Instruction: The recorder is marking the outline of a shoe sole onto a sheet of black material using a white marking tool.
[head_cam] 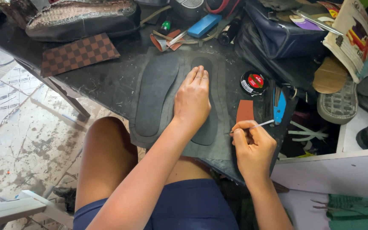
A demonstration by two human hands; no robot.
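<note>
We press our left grip flat on an insole lying on a rubber sheet on the desk. A second insole lies left of it; our right grip, pinching a thin tool, sits right, a polish tin behind.

Both forearms are bare to the elbow and beyond, with no sleeves, watch, bracelets or rings showing. The left hand and the right hand wear no gloves, and the fingernails are short and plain. Below the arms, dark navy shorts of smooth cloth cover the lap, and the thighs and one knee are bare.
</note>
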